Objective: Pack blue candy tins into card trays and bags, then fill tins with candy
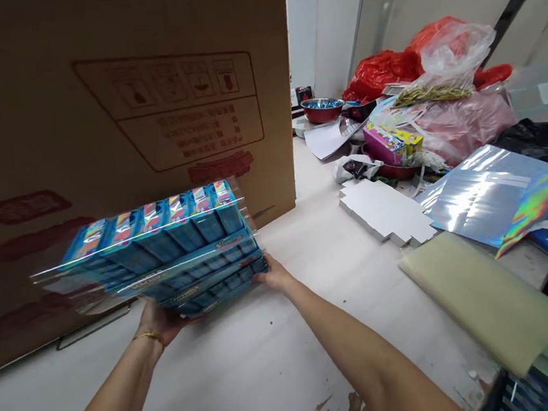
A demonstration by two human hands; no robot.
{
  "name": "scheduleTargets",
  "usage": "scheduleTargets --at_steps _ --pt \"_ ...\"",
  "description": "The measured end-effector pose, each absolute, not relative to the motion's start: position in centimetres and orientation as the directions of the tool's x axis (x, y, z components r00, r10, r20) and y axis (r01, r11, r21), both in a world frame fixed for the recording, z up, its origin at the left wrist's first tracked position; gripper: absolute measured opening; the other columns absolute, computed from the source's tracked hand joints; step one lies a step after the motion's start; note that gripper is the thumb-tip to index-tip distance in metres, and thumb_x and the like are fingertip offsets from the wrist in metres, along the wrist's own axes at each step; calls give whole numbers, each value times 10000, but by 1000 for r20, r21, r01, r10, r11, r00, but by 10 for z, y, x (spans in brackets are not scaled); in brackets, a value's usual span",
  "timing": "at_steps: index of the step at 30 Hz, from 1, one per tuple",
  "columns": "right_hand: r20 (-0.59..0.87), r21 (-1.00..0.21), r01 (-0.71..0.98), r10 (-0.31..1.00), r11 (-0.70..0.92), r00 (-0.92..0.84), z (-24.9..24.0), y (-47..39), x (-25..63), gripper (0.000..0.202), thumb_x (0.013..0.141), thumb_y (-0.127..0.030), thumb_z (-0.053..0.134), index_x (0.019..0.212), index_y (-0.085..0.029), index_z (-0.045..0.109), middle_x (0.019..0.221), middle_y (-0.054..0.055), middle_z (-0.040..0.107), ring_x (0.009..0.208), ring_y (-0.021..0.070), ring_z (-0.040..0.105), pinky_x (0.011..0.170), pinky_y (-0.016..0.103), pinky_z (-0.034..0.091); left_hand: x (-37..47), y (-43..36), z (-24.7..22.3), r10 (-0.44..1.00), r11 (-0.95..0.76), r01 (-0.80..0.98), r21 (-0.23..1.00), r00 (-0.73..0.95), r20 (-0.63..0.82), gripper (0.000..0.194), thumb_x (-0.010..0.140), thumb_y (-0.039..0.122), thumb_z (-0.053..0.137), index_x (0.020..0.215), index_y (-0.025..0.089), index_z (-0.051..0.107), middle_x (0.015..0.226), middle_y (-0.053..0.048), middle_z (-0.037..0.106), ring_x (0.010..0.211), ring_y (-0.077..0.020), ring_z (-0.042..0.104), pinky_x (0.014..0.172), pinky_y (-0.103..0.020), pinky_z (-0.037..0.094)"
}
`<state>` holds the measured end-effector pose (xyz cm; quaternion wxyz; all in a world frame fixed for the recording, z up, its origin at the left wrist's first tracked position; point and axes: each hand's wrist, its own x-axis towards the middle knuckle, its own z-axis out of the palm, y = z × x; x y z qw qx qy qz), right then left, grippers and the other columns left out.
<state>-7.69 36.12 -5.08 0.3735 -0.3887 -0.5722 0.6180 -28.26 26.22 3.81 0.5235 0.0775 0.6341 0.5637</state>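
So, left hand (162, 321) and right hand (275, 273) are both gripping the blue stack of display trays (172, 254): left under its lower left part, fingers mostly hidden, right at the lower right corner. Stack sits over the white tabletop (269, 361); can't tell if its base touches down.

Handling, my guess: moderate weight, fairly stiff as a block, but the single packs look light and could crush or shift. Clear film (89, 299) around it is shiny and loose at the left, so likely slippery; don't hold there. Best hold: low at both ends, fingers under the bottom tray, palms pressing inward.

Long axis runs left to right, right end higher in view. Printed tray lips face the person, pack tops show upward, whole thing tilted rather than square to the tabletop.

Big printed carton (175, 137) stands just behind. Off to the right: white card blanks (385, 207), then, well beyond, a red bowl (322, 114) with blue bits inside.
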Motion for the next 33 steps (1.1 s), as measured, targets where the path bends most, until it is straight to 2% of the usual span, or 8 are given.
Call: scheduleTargets --at_steps 3,6,11,18,22,27,31,33 --pt "-81 -991 -67 920 -115 -383 -54 365 -69 527 549 -140 579 1064 -228 513 931 -12 613 900 196 548 796 353 447 -266 270 38 697 368 -494 788 -414 -585 500 723 560 375 1087 260 541 1119 -132 567 908 -310 569 664 -529 473" --pt "-74 -984 -129 943 -121 -324 -49 372 -35 399 554 -148 553 950 -199 540 879 -7 618 853 177 550 807 343 433 -234 285 39 682 375 -531 760 -398 -614 467 740 539 363 1049 252 563 1079 -122 587 853 -282 587 622 -483 492" --pt "-84 -978 -165 965 -128 -248 -37 403 35 316 517 -184 607 830 -184 561 844 0 625 834 172 551 831 346 411 -171 327 38 704 386 -558 735 -337 -625 528 718 605 344 1049 255 559 1037 -93 609 836 -247 599 625 -417 504" --pt "-120 -988 -75 974 -137 -193 -29 457 101 268 518 -239 619 768 -165 553 777 11 618 791 171 549 778 352 426 -107 390 28 735 426 -559 711 -245 -633 675 674 713 238 1116 284 514 1103 -83 584 967 -293 558 765 -523 430" --pt "-104 -993 -31 979 -111 -174 -31 483 111 251 537 -206 578 780 -154 545 753 4 601 765 159 538 762 331 427 -93 412 25 783 383 -555 739 -230 -578 730 647 756 216 1135 291 497 1142 -74 558 1012 -318 528 813 -581 360" --pt "-54 -996 76 979 -40 -196 -36 509 107 279 602 -215 548 870 -136 555 831 19 612 801 160 537 801 331 415 -95 430 21 804 296 -549 782 -298 -514 714 626 767 250 1162 345 462 1249 -45 474 1078 -324 478 840 -602 328" --pt "-65 -973 227 989 -33 -135 -36 513 103 439 647 -215 552 1077 -137 507 1031 57 586 983 207 507 903 372 356 -101 436 12 831 268 -561 783 -277 -483 725 636 759 237 1178 328 451 1251 -67 464 1099 -335 455 845 -624 309" --pt "-46 -953 302 999 -37 -24 -36 501 104 582 664 -248 568 1215 -147 407 1211 83 483 1140 233 403 970 389 287 -104 432 7 826 241 -591 770 -292 -482 748 651 752 208 1225 312 397 1256 -86 450 1105 -333 450 842 -626 314"
